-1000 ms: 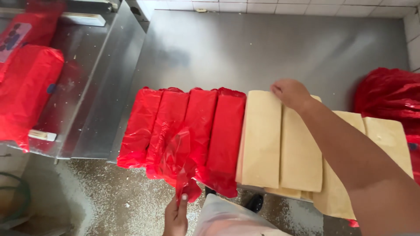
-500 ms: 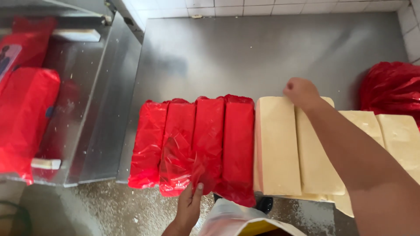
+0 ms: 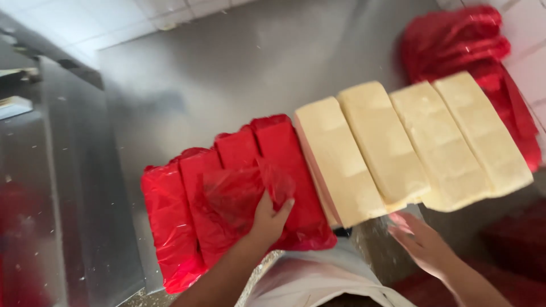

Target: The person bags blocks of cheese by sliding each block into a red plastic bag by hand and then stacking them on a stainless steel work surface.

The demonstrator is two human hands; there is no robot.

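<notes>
The right hand (image 3: 424,244) is smeared by motion, so I can't tell whether its fingers touch anything. The red bags pile (image 3: 472,62) runs off the right edge. The left hand (image 3: 268,219) covers part of a loose red bag (image 3: 239,193), hiding how it's gripped. The wrapped blocks' (image 3: 227,187) near ends hang past the steel table (image 3: 227,68).

Four red-wrapped blocks (image 3: 227,193) in row on steel table; pile of red bags (image 3: 466,51) far right.
</notes>
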